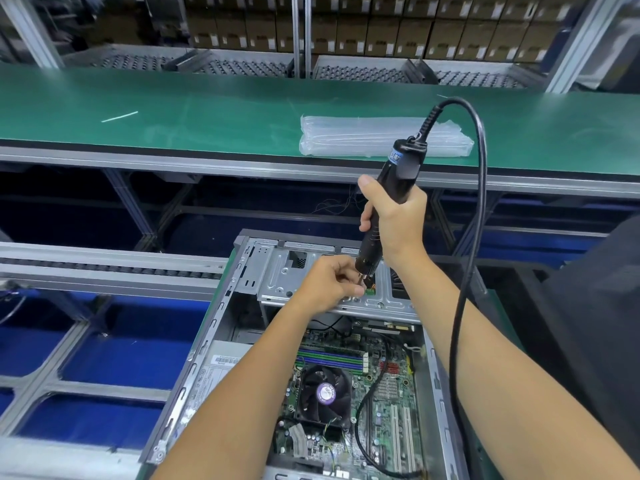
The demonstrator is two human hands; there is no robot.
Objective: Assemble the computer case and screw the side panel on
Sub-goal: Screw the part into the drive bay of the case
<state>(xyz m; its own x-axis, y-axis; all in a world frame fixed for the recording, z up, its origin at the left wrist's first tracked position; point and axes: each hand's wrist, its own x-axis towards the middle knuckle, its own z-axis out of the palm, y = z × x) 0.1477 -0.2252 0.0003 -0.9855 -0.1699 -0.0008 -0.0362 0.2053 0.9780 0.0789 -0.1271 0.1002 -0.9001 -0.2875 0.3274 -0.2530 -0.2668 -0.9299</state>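
An open computer case lies flat in front of me, its motherboard and black CPU fan exposed. A silver metal drive cage spans the far end of the case. My right hand grips a black electric screwdriver held nearly upright, tip down over the cage. My left hand pinches something small right at the driver's tip; what it holds is hidden by the fingers. The driver's black cable loops up and down to the right. No side panel is in view.
A green conveyor belt runs across behind the case, with a stack of clear plastic bags on it. Roller racks and cardboard boxes stand further back. Blue bins and aluminium framing lie to the left below.
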